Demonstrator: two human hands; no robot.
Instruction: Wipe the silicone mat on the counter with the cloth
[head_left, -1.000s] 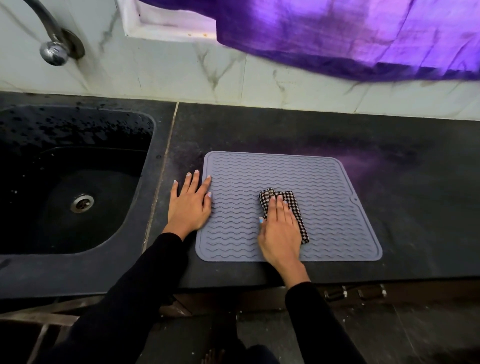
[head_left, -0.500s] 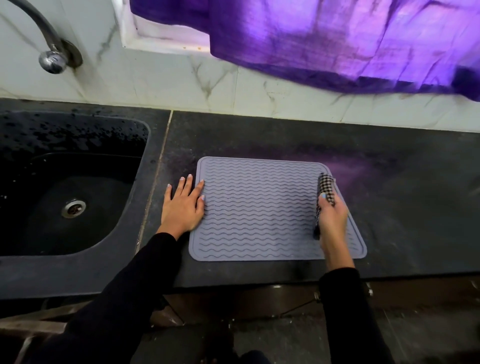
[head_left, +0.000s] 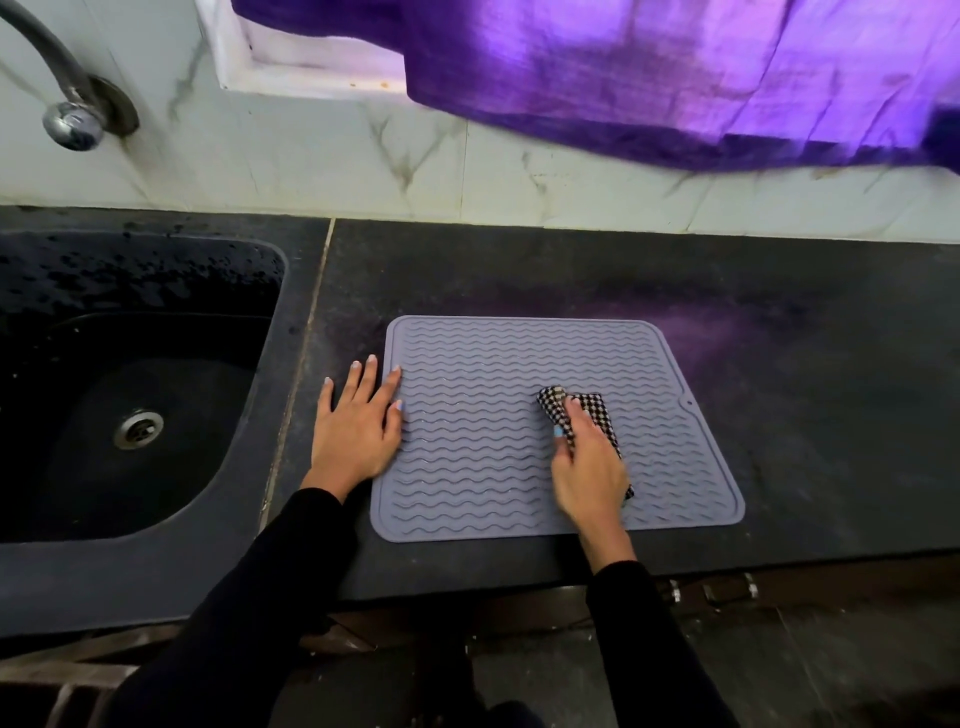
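Fingers first, going left to right: left hand (head_left: 356, 431) lies flat and spread, palm down, on the dark stone counter (head_left: 779, 364) at the mat's 9 o'clock edge. Its index finger and thumb tip overlap the rim; the other fingers lie on bare counter. It holds nothing, and I read it as an anchor against sliding.

Grey ribbed rectangular silicone mat (head_left: 493, 441) lies flat on the counter, long axis 9-to-3, near the front edge. Wavy ridges also run 9-to-3. There's a small notch with a hole at the 3 o'clock rim.

Right hand (head_left: 589, 470) is on the right-centre of the mat, fingers curled over the folded black-and-white checked cloth (head_left: 597, 410), with the thumb pinching its left side. Cloth sits under and ahead of the fingers and pokes out toward 12, with a corner showing at the heel of the hand around 5. It looks pressed to the mat. Slight blur on this hand, so the exact finger layout is unclear.

Key relation: the cloth is already on the mat. Bare mat lies mostly toward 9 and 12 from the right hand, with a narrower strip toward 3. Right hand is the one doing the wiping. My guess is strokes along the ridges work best.

Elsewhere: black sink (head_left: 156, 291) with steel drain (head_left: 138, 428) far left, tap (head_left: 72, 122) at 10, purple curtain (head_left: 675, 67) hanging at 12 to 1.
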